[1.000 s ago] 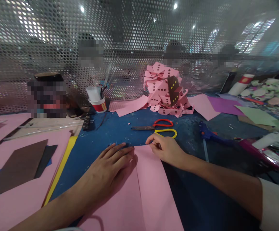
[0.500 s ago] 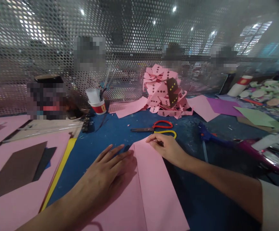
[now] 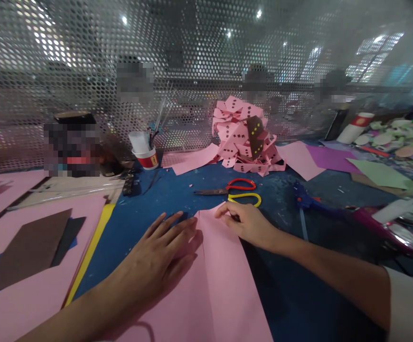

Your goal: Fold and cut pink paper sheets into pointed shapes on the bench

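A pink paper sheet is lying on the blue tabletop right in front of the person, running from the near edge of the view up to a folded far end. The left hand is lying flat on the left part of the sheet, fingers spread and extended, palm down, pressing on the paper and gripping nothing. The right hand is pinching the far right corner of the sheet between thumb and fingertips, with the corner turned toward the middle crease, so the far edge is forming a point just beside the left fingertips.

Just beyond the right hand, a pair of scissors with one red and one yellow handle loop is lying on the tabletop, close to the knuckles but apart from them. Farther back, a heap of pink cut-outs with dark square holes is sitting against the perforated metal screen. A paper cup holding thin sticks is standing to the left of it. More pink, brown and yellow sheets are lying at the left, and a purple glue gun is lying at the right
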{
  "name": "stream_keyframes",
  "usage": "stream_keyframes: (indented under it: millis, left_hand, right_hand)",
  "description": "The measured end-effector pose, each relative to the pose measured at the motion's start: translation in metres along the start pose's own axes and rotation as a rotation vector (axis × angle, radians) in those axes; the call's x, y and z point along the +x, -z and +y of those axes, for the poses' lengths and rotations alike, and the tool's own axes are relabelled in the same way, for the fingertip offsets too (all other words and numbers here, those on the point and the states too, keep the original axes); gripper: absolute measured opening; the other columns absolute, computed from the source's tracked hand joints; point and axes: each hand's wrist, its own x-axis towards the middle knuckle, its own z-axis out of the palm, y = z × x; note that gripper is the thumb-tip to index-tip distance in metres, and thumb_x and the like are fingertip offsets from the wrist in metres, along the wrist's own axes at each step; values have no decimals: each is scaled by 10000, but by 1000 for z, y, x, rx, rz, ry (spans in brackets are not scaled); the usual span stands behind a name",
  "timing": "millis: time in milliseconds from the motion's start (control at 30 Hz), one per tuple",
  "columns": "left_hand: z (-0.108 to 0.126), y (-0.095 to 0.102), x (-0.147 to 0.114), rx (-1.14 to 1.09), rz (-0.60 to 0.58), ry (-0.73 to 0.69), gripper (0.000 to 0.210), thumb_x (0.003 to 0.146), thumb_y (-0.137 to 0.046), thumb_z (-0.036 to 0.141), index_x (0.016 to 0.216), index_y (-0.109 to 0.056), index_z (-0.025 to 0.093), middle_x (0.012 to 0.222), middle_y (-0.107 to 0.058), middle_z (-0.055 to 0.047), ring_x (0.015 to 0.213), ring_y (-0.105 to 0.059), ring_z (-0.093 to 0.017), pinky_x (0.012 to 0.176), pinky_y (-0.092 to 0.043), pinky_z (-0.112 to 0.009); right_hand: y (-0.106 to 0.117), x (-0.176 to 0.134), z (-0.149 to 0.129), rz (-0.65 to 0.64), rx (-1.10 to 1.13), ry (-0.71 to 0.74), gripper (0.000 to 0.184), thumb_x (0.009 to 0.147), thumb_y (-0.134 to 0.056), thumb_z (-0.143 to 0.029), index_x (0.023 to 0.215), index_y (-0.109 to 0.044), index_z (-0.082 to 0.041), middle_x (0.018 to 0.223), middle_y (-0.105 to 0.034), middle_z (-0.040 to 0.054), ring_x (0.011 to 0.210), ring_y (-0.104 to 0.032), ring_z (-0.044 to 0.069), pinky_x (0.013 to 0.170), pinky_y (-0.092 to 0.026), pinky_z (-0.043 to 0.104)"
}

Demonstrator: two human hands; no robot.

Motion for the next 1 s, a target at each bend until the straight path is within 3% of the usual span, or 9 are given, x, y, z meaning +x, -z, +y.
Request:
stream_keyframes:
  millis: [100,333,600,733,1000]
  left_hand:
    - [0,1,0,-8,-11,0,422,997,-503,414,1413,-513,346,1554,-452,4,1441,-376,-291,1181,-300,-550]
    - [2,4,2,1,-37,11,405,1004,-487,411,1404,-517,360,1567,-432,13,1438,-385,-287,1174,-309,-561]
    - [1,5,1,0,-22,24,409,997,-495,412,1398,-527,339,1548,-462,12,1439,-385,-288,1172,-311,-565]
    - [1,4,1,3,-17,32,410,1003,-485,424,1407,-511,359,1565,-435,25,1454,-358,-283,1175,-299,-571]
    - [1,3,0,-5,-34,34,392,1007,-476,404,1397,-514,395,1579,-411,43,1450,-358,-288,1167,-296,-574]
  right_hand:
    - [0,0,1,-10,-19,-8,236,894,-517,-145,985,-716,-231,753,-678,-24,599,-535,104,577,-324,233]
    - [1,-1,0,-22,20,-1,226,901,-511,-139,969,-710,-221,825,-699,-15,630,-542,99,589,-337,230]
    - [10,-5,-7,-80,201,22,196,943,-562,-290,1036,-722,-224,924,-719,10,665,-567,113,597,-390,238]
    - [9,-6,-7,-86,145,8,229,900,-566,-186,1055,-728,-235,968,-736,9,618,-545,99,581,-385,240]
    - [8,-7,-9,-106,59,13,276,863,-531,-89,932,-758,-230,790,-710,-25,617,-539,93,586,-348,234]
